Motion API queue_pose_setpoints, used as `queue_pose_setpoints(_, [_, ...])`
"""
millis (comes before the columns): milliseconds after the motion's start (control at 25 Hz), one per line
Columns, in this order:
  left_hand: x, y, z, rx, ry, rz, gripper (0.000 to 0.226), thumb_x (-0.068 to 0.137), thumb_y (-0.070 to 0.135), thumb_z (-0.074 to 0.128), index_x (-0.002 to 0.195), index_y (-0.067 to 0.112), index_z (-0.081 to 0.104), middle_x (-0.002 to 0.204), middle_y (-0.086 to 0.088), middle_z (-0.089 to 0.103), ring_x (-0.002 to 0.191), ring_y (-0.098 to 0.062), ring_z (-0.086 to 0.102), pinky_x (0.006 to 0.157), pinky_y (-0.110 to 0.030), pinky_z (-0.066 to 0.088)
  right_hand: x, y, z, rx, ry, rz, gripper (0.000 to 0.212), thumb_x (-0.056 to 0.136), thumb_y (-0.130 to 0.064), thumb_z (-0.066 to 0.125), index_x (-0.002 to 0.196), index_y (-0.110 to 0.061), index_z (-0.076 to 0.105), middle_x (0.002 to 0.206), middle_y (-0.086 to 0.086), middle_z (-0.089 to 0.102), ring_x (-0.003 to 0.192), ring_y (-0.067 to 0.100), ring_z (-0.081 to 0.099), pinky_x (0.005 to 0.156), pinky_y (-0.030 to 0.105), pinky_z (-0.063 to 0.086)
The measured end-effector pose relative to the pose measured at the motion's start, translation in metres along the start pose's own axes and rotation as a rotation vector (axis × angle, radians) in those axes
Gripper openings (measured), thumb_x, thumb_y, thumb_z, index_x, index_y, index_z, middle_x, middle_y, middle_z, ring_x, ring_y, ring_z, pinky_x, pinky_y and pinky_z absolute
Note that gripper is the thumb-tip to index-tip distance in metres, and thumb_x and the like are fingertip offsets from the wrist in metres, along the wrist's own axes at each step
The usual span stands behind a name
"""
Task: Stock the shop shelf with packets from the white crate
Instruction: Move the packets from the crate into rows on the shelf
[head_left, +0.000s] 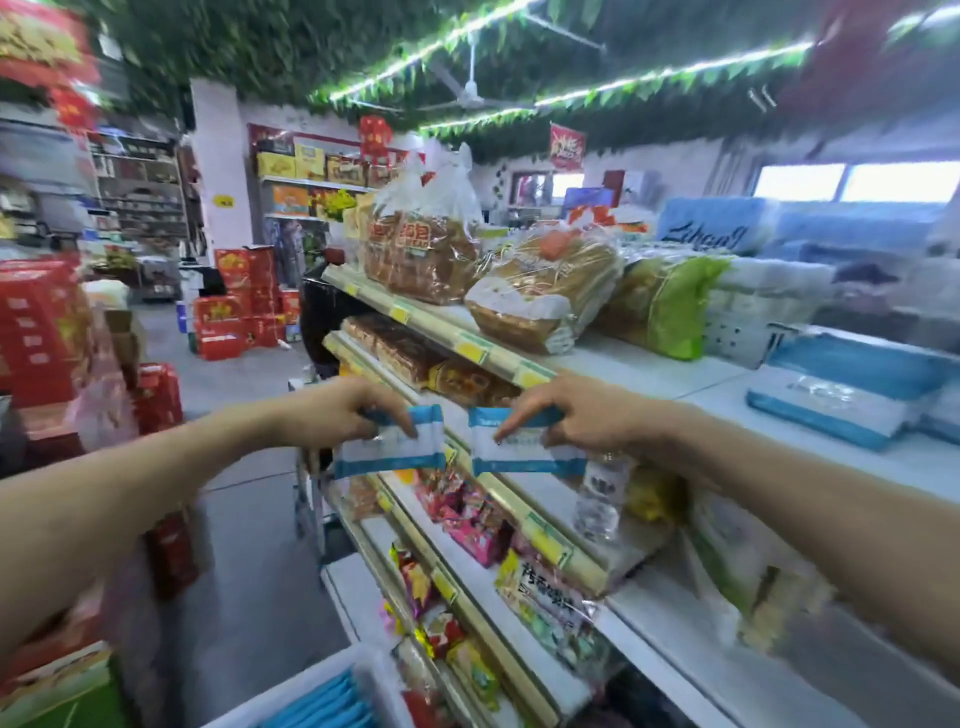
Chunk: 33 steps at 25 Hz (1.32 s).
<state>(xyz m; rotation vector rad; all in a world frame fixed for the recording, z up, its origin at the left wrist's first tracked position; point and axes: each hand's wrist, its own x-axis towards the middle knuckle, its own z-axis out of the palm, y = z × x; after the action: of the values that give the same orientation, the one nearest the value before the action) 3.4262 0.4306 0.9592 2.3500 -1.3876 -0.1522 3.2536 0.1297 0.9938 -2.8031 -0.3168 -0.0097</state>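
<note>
While left hand (337, 410) grips one packet (395, 453), right hand (571, 415) another packet (524, 453)

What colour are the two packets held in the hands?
White with blue bands along the edges, both the left packet and the right packet; seen in the head view.

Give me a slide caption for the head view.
Left hand holds one packet, right hand a second packet, before the shop shelf.

We count two blue-and-white plastic packets at mid-frame, the left packet (390, 448) and the right packet (525, 448); two hands, left hand (332, 410) and right hand (576, 415); one white plastic crate (311, 682) at bottom; one clear plastic bottle (602, 493) right of centre.
</note>
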Motion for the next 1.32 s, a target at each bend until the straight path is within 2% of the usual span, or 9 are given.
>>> queue_pose_setpoints(160, [0.072,0.091,-0.032,-0.049,0.022,0.179,0.05,0.094,-0.006,0.06,0.107,0.039,0.078,0.109,0.016,0.067,0.082,0.004,0.061,0.069,-0.017,0.045,-0.064,0.024,-0.062,0.022,0.089,0.076,0.059,0.086,0.005,0.067,0.112,-0.046,0.076,0.124,-0.016,0.067,0.108,0.009,0.062,0.099,0.032,0.049])
queue_pose_setpoints(320, [0.135,0.17,-0.041,-0.053,0.021,0.305,0.05,0.096,-0.002,0.059,0.106,0.043,0.078,0.116,0.019,0.068,0.092,0.001,0.063,0.072,-0.015,0.047,-0.132,0.057,-0.112,0.026,0.201,0.167,0.058,0.086,0.004,0.07,0.116,-0.045,0.076,0.124,-0.012,0.07,0.114,0.016,0.063,0.105,0.042,0.049])
queue_pose_setpoints(440, [0.178,0.226,-0.027,-0.027,0.021,0.392,0.046,0.096,-0.001,0.06,0.109,0.04,0.078,0.112,0.021,0.066,0.091,0.008,0.06,0.073,-0.006,0.044,-0.185,0.082,-0.136,0.095,0.29,0.261,0.058,0.087,0.007,0.069,0.118,-0.042,0.076,0.128,-0.018,0.07,0.12,0.01,0.063,0.11,0.034,0.047])
queue_pose_setpoints(520, [0.203,0.256,-0.016,-0.033,-0.042,0.447,0.048,0.097,0.0,0.06,0.11,0.043,0.077,0.117,0.015,0.067,0.098,-0.004,0.063,0.086,-0.022,0.053,-0.221,0.1,-0.15,0.071,0.318,0.346,0.058,0.089,0.008,0.066,0.117,-0.043,0.076,0.131,-0.018,0.067,0.118,0.009,0.062,0.109,0.033,0.047])
queue_pose_setpoints(600, [0.225,0.282,-0.006,-0.033,-0.08,0.491,0.051,0.095,0.001,0.06,0.108,0.047,0.076,0.122,0.018,0.066,0.104,-0.011,0.064,0.09,-0.033,0.053,-0.256,0.118,-0.163,0.049,0.319,0.416,0.059,0.09,0.007,0.066,0.116,-0.045,0.076,0.135,-0.017,0.064,0.121,0.011,0.06,0.11,0.035,0.046])
queue_pose_setpoints(800, [0.27,0.35,0.017,-0.048,-0.1,0.595,0.054,0.094,-0.004,0.055,0.104,0.044,0.078,0.124,0.015,0.066,0.107,-0.016,0.064,0.084,-0.025,0.055,-0.339,0.156,-0.185,0.142,0.399,0.6,0.059,0.091,0.012,0.063,0.112,-0.04,0.079,0.134,-0.009,0.066,0.118,0.019,0.064,0.105,0.043,0.053])
queue_pose_setpoints(920, [0.287,0.38,0.029,-0.116,-0.125,0.63,0.051,0.094,-0.005,0.054,0.105,0.038,0.08,0.128,0.01,0.066,0.108,-0.016,0.067,0.083,-0.03,0.062,-0.363,0.172,-0.173,0.15,0.381,0.69,0.057,0.092,0.01,0.064,0.112,-0.042,0.078,0.133,-0.007,0.064,0.115,0.02,0.064,0.101,0.041,0.056])
queue_pose_setpoints(1160, [0.301,0.411,0.038,-0.119,-0.135,0.676,0.052,0.096,-0.004,0.054,0.105,0.04,0.079,0.122,0.019,0.067,0.108,-0.019,0.067,0.083,-0.038,0.063,-0.348,0.208,-0.147,-0.073,0.336,0.692,0.058,0.089,0.0,0.071,0.122,-0.048,0.07,0.13,-0.014,0.06,0.114,0.015,0.059,0.107,0.04,0.049])
queue_pose_setpoints(1320, [0.309,0.422,0.035,-0.108,-0.129,0.737,0.052,0.095,-0.004,0.054,0.107,0.04,0.078,0.122,0.013,0.071,0.105,-0.025,0.07,0.088,-0.046,0.062,-0.338,0.226,-0.141,-0.524,0.29,0.626,0.052,0.09,-0.023,0.071,0.127,-0.057,0.061,0.147,-0.014,0.049,0.127,0.023,0.046,0.106,0.05,0.039])
